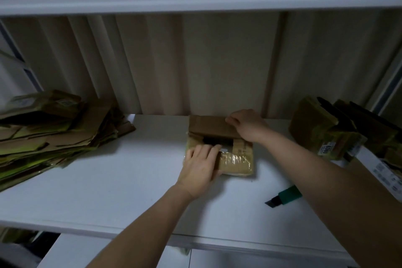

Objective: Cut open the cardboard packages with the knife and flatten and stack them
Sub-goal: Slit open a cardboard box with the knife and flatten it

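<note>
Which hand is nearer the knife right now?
Right, though only its forearm passes over the knife. The right hand grips the far flap of the box; the left hand presses the box's near left side, farther from the knife.

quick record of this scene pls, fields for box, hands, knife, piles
box: centre of shelf, box taped, top partly open
left hand: left hand on the box's near left part, fingers at the opening
right hand: right hand grips the far flap
knife: knife lies on the shelf, unheld
flat pile: flat pile, left
uncut boxes: uncut boxes, right
</note>
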